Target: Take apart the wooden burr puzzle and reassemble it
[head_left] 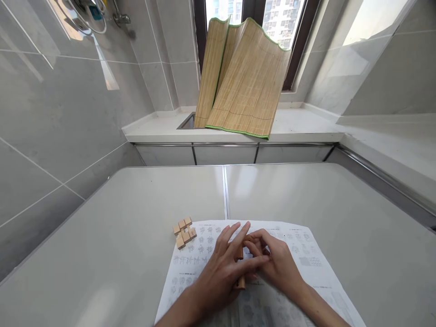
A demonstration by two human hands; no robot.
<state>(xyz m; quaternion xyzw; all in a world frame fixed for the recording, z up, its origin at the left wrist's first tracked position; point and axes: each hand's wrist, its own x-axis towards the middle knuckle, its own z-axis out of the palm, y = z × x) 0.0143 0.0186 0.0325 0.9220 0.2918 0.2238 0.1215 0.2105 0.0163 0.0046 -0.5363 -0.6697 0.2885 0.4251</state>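
My left hand lies over brown wooden puzzle pieces, its thumb reaching across them and its upper fingers stretched forward. Close against it, my right hand has its fingers curled, with thumb and fingertips pinching at the far end of the same wood. Both hands hide most of these pieces, so their number and how they fit together cannot be made out. Lighter wooden puzzle pieces, notched and made of small cubes, lie by the upper left edge of a printed instruction sheet. The sheet is spread beneath both hands.
The sheet rests on a glossy pale table with a seam down its middle. Beyond its far edge runs a white counter, where a folded bamboo mat leans before a window. Grey tiled walls flank the table.
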